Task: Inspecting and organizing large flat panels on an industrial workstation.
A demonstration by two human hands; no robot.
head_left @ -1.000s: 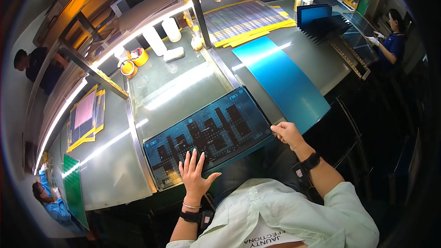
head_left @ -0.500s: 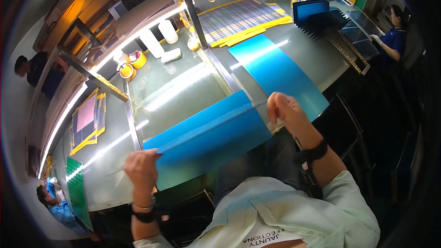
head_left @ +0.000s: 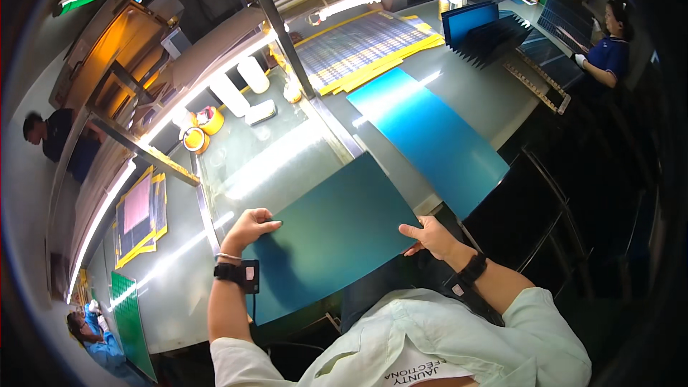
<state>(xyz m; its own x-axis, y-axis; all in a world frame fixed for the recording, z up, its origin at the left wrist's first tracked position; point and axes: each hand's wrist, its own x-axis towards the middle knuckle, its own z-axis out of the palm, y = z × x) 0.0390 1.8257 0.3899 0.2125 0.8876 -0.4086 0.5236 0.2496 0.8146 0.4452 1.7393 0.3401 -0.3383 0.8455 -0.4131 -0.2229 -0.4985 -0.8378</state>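
A flat teal-blue sheet [head_left: 330, 236] spans the space between my two hands, over the table's front edge and tilted in view. My left hand [head_left: 249, 231] grips its upper left edge, thumb on top. At the right edge, my right hand [head_left: 432, 237] pinches the sheet with the thumb above and the fingers partly hidden beneath. A dark shadow falls on the sheet beside my left hand. Farther right, a second, brighter blue sheet [head_left: 433, 140] lies flat on the table.
Yellow-edged patterned panels [head_left: 369, 46] lie at the back. Orange tape rolls [head_left: 195, 140], white rolls [head_left: 229, 95] and a metal shelf post [head_left: 276, 25] stand beyond. A dark rack [head_left: 494, 36] is at the right. A green board [head_left: 129, 322] sits left; co-workers are at both sides.
My left hand has moved up and right, and my right hand down. A thin dark line stretched between them before; now a broad teal-blue face shows there.
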